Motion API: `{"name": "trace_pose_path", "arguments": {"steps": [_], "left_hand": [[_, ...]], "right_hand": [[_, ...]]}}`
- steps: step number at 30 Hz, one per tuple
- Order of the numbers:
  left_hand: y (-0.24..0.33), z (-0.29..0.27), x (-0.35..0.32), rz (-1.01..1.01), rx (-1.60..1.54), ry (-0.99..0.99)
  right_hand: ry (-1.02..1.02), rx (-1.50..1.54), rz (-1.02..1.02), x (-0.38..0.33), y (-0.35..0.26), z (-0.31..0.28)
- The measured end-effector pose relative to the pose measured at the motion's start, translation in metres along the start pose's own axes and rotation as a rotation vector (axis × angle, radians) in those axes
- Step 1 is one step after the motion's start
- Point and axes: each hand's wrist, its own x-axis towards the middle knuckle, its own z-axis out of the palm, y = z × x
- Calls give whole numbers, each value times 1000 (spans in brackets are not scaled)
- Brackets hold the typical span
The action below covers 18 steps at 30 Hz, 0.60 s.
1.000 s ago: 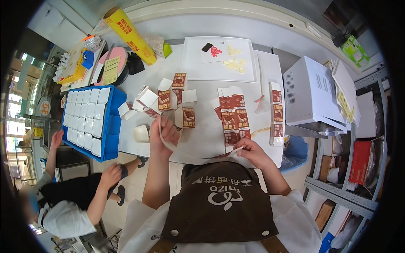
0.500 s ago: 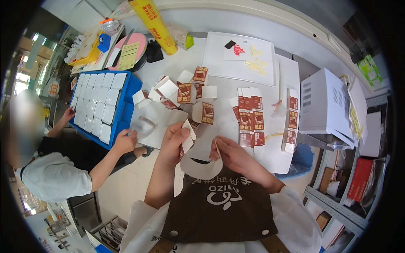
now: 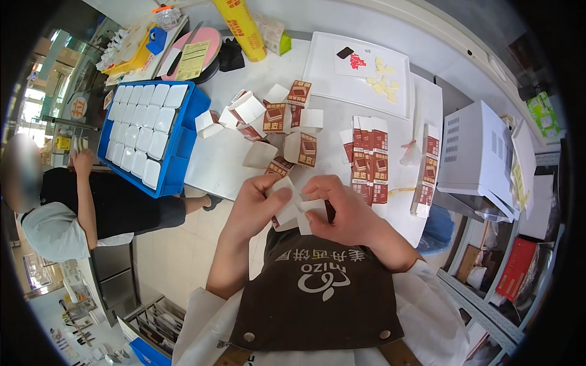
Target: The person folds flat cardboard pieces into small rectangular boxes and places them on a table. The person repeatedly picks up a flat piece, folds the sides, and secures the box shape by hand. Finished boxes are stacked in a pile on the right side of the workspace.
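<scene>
Both hands work one small white carton blank [image 3: 297, 210] just off the counter's [image 3: 220, 161] near edge. Left hand [image 3: 256, 204] pinches its left flap; right hand [image 3: 342, 213] grips the right side. Uneven pull could crease or tear it. Beyond: folded boxes [image 3: 302, 148], flat stacks [image 3: 369, 158], blue tray [image 3: 149, 131] at left edge.

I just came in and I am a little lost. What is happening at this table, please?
A person in a brown apron is folding a small white carton blank, with the left hand and the right hand both gripping it close to the chest. On the white table lie folded brown-and-white boxes and a stack of flat blanks. A blue crate holds white boxes. Another person stands at the left.
</scene>
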Motion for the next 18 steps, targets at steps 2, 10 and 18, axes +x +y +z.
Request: {"name": "trace_pose_path", "arguments": {"steps": [2,10,18], "left_hand": [[5,4,-3,-22,63,-41],[21,24,-2,197,491,-215],[21,30,6,495,919,-242]], "right_hand": [[14,-30,-32,-2,0,0],[7,187,202,-16,-2,-9],[100,334,290,-25,10,-11]]}}
